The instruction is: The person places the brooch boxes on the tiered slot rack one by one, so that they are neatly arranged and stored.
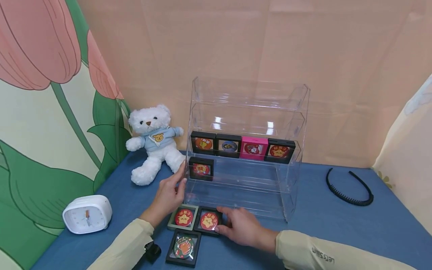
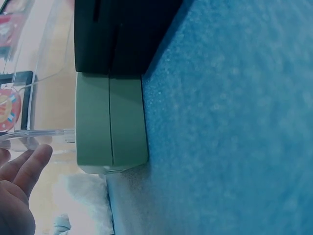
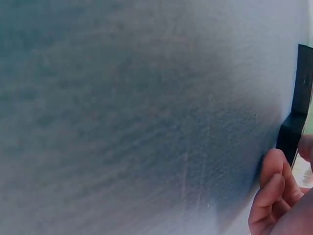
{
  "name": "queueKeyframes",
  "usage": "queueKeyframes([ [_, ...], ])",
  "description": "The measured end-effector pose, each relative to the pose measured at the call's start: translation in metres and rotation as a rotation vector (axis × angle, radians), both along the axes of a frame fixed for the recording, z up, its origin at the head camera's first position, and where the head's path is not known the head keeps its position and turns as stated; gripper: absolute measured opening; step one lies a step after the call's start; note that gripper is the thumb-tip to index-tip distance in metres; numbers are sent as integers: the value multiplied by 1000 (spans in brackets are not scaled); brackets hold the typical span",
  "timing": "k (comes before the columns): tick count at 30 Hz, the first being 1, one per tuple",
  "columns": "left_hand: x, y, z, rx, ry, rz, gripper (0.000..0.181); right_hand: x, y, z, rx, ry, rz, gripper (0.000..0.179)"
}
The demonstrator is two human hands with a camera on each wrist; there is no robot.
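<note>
A clear acrylic tiered rack [image 1: 246, 195] stands on the blue cloth. My left hand [image 1: 168, 195] touches its left side with fingers extended, as the left wrist view also shows. In front of the rack, my right hand [image 1: 243, 227] pinches a black-framed badge case [image 1: 208, 221] by its right side between thumb and forefinger; the badge is red with a yellow star. Left of it lies a green-framed badge case [image 1: 184, 217], and nearer me another black-framed case [image 1: 183, 247] with a green badge. In the right wrist view the case [image 3: 302, 83] shows only partly.
One rack tier holds several badge cases, among them a pink case [image 1: 254, 148]; a single black case [image 1: 201, 168] stands at the left on the tier below. A white teddy bear [image 1: 155, 146], a white clock [image 1: 87, 214] and a black headband [image 1: 351, 198] surround the rack.
</note>
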State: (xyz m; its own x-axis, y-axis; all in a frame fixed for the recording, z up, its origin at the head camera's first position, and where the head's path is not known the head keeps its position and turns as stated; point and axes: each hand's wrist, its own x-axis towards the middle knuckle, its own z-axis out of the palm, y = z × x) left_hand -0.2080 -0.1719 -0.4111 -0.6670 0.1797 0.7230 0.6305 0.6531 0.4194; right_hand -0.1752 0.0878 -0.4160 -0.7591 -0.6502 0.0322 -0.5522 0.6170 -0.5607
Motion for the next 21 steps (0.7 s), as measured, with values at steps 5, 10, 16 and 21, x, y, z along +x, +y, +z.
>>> queueKeyframes([
  [5, 0, 1, 0, -1, 0, 1, 59, 2, 10, 3, -33, -91, -8, 59],
  [10, 0, 2, 0, -1, 13, 2, 59, 7, 22, 6, -42, -153, -5, 64],
  [16, 0, 1, 0, -3, 16, 5, 59, 14, 35, 7, -57, -219, 8, 68],
  [21, 0, 0, -1, -4, 0, 14, 58, 15, 41, 6, -64, -292, 30, 63],
])
